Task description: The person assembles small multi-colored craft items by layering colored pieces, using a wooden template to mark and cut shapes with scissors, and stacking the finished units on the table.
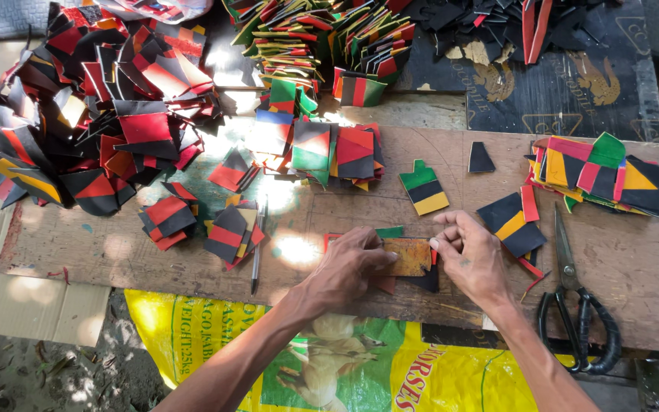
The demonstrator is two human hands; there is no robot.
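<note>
My left hand point(348, 267) presses down on a brown template piece point(406, 256) that lies over a red, green and black patch on the wooden board point(634, 267). My right hand point(468, 252) pinches the right edge of the same template with its fingertips. Just right of it lies a black, orange and red patch point(512, 225). A green, black and yellow patch point(424, 188) rests a little beyond my hands.
Black-handled scissors point(573, 301) lie at the right. A pen point(256, 263) lies left of my left hand. Stacks of coloured patches sit at the far right point(600, 172), centre point(337, 149) and a large heap at the left point(78, 114). A yellow sack point(360, 366) hangs below the board.
</note>
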